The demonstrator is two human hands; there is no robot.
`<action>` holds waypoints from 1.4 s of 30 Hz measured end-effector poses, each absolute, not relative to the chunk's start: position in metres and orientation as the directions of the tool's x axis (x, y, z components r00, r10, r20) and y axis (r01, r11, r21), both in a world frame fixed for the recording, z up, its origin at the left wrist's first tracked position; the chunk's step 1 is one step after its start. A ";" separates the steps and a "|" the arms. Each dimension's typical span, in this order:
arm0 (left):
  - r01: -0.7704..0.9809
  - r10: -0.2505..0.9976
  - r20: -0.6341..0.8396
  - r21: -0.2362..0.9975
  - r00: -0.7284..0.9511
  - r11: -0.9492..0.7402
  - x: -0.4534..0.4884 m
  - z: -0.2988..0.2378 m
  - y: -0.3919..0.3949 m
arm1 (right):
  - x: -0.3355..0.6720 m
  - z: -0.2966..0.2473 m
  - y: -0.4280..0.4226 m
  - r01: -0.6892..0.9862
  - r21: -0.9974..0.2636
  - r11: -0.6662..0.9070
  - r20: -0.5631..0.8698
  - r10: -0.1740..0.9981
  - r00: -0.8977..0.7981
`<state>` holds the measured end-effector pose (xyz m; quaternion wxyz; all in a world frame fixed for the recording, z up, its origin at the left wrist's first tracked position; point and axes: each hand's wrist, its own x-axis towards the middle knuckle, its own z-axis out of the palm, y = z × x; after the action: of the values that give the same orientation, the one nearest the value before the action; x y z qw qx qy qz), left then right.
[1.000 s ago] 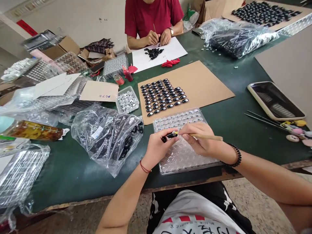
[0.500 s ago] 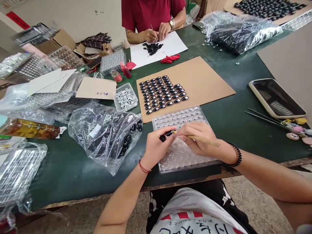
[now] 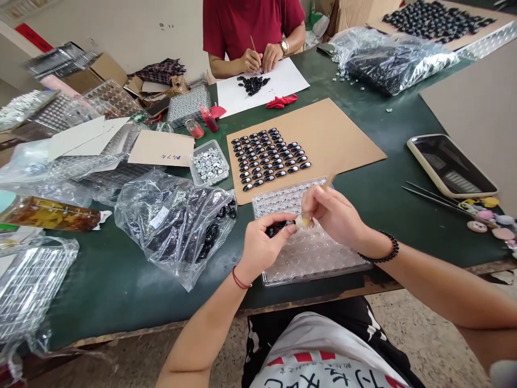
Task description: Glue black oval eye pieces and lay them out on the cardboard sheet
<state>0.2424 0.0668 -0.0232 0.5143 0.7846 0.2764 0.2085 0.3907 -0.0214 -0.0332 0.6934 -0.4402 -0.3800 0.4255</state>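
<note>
My left hand (image 3: 262, 240) is closed round some small glossy black pieces (image 3: 274, 229), pinching at thumb and forefinger; the fingers hide part of them. In my right hand (image 3: 333, 215) is a thin wooden stick (image 3: 329, 182), its upper end pointing away from me. Its lower end, yellowish and blurred, is close to the left fingertips; whether it touches cannot be told. Both hands are above a clear plastic tray (image 3: 315, 264) with rows of round wells, the far rows holding small silvery pieces. Beyond it, a brown board (image 3: 343, 134) carries rows of black oval pieces (image 3: 269, 156) with silvery centres.
Left of the tray lies a clear bag of black pieces (image 3: 169, 226); behind it stands a box of silvery pieces (image 3: 210, 164). A phone (image 3: 452, 164) and tweezers (image 3: 432, 198) lie right. Across the table, a person in red (image 3: 252, 32) works over white paper (image 3: 291, 78).
My right hand has turned, swinging the stick from pointing right to pointing up and away. Its fingers have drawn slightly back from my left fingertips. My left hand has barely moved.
</note>
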 end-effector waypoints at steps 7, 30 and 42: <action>0.215 0.657 0.076 0.912 0.750 -0.350 0.244 -0.025 0.065 | 0.387 -0.030 -0.024 0.091 -0.994 0.062 0.092 0.921 0.379; 0.066 0.454 0.561 0.577 0.693 -0.814 0.234 -0.032 0.067 | 0.380 -0.036 -0.026 0.284 -0.956 -0.071 0.062 0.898 0.436; 0.019 0.718 -0.166 0.978 0.676 0.209 0.240 -0.020 0.091 | 0.403 -0.026 -0.010 0.369 -0.927 -0.075 0.152 0.821 0.551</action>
<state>0.2398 0.0909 -0.0198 0.7092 0.5788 0.3184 0.2464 0.4030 -0.0098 -0.0262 0.5319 -0.7018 -0.4236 0.2125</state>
